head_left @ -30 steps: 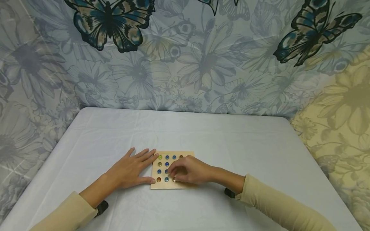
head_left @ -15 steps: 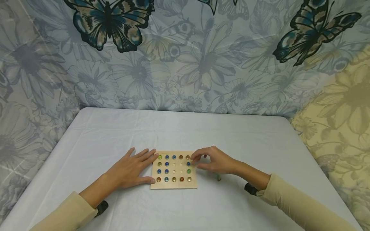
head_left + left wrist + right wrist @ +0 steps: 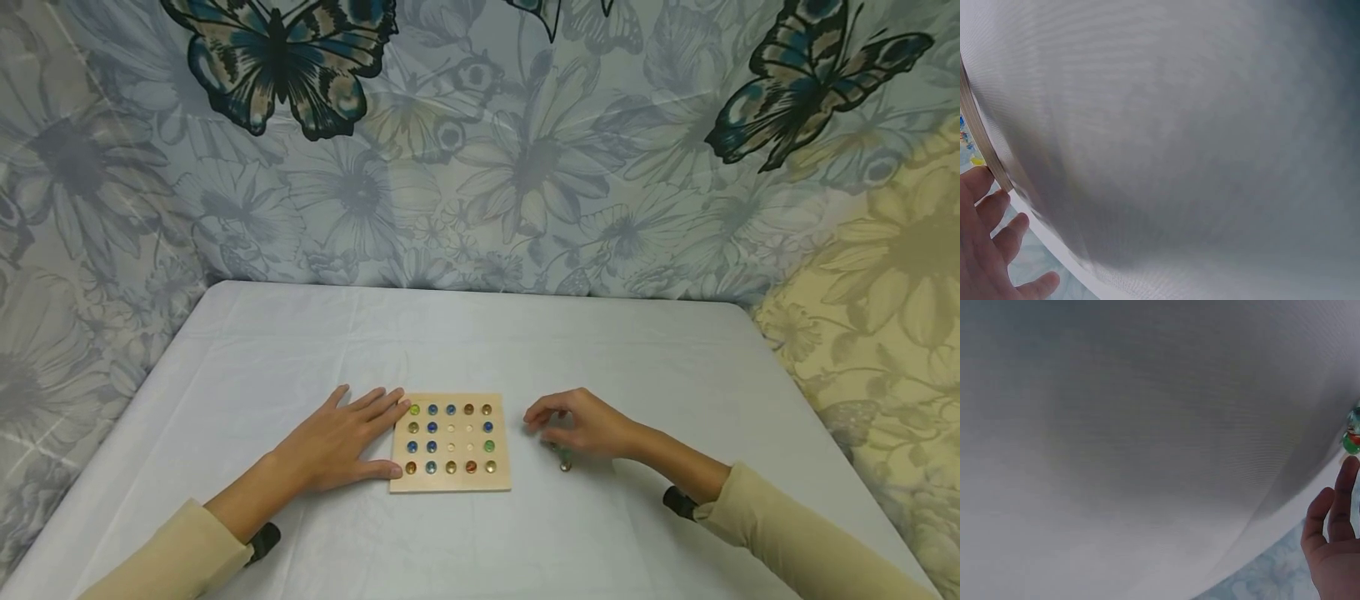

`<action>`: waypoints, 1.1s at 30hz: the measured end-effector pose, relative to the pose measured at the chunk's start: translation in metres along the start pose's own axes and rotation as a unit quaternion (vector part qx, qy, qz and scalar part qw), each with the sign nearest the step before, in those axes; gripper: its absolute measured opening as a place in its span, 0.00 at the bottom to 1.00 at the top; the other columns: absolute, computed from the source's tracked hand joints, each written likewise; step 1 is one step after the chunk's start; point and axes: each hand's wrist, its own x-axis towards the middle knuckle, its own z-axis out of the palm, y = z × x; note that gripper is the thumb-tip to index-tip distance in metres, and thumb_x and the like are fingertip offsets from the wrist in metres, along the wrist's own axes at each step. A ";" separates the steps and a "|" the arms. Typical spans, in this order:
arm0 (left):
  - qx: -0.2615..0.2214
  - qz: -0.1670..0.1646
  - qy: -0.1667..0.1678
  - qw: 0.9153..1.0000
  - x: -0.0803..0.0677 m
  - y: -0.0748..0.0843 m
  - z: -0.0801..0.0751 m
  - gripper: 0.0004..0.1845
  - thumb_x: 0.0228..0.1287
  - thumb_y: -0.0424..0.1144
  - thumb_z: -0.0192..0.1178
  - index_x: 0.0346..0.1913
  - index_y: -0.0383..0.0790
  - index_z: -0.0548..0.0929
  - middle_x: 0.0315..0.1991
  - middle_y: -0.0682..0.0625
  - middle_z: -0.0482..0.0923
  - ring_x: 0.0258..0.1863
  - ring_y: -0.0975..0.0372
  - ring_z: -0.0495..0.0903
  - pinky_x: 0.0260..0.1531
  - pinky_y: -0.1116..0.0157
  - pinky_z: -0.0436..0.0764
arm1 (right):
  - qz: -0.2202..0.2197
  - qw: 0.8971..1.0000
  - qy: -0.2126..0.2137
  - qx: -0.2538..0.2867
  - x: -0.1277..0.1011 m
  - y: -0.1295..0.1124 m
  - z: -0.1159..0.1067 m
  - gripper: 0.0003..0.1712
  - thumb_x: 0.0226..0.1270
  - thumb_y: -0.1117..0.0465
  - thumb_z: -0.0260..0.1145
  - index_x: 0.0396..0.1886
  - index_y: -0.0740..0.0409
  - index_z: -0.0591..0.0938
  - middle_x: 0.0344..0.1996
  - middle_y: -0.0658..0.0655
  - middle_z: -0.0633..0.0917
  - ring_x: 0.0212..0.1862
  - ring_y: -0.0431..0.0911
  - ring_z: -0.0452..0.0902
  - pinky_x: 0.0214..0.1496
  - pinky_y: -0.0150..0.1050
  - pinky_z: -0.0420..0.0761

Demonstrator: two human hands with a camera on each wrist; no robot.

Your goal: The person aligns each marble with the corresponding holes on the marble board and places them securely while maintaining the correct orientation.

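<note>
A pale wooden board (image 3: 498,480) lies flat on the white-covered table, with coloured glass marbles (image 3: 432,427) in the hollows along its edges and in its second column. Several hollows in its middle hold no marble. My left hand (image 3: 341,442) rests flat with spread fingers, its fingertips and thumb on the board's left edge. My right hand (image 3: 585,425) is over the table to the right of the board, fingers loosely bent. Loose marbles (image 3: 566,467) lie beneath it, partly hidden by the hand. In the right wrist view, a green marble (image 3: 1351,444) shows just beyond a fingertip.
White cloth covers the table (image 3: 300,333) around the board. Behind it hangs a flower-patterned fabric (image 3: 540,167) with large butterflies. A dark band-like device (image 3: 264,542) sits at the left wrist, another (image 3: 678,502) at the right.
My right hand has moved from above the board to the right, off its edge and over the loose marbles, uncovering the board's right side. My left hand has stayed in place.
</note>
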 end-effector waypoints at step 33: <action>-0.002 -0.006 -0.002 1.000 -0.001 0.003 0.001 0.50 0.61 0.78 0.44 0.77 0.48 0.62 0.77 0.49 0.58 0.75 0.51 0.59 0.67 0.35 0.57 | -0.007 1.000 -0.012 0.020 -0.008 0.011 0.001 0.15 0.67 0.74 0.64 0.49 0.56 0.85 0.43 0.48 0.87 0.46 0.43 0.83 0.49 0.36 0.82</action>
